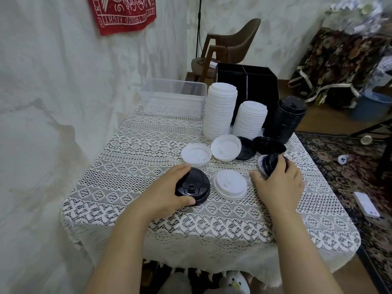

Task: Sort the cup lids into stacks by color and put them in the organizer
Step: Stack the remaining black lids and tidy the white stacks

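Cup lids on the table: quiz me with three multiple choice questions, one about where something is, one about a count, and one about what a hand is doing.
1. Where is the black organizer?
A) behind the lid stacks, at the far side of the table
B) on the carpet
C) at the near edge, by the wrists

2. How many stacks of white lids stand on the table?
A) one
B) two
C) four

3. What is the left hand doing?
A) gripping a black lid
B) lifting a white lid
C) lying flat on the cloth

Answers:
1 A, it rises just behind the stacks.
2 B, a tall one and a shorter one stand side by side.
3 A, its thumb and fingers curl round the lid's rim.
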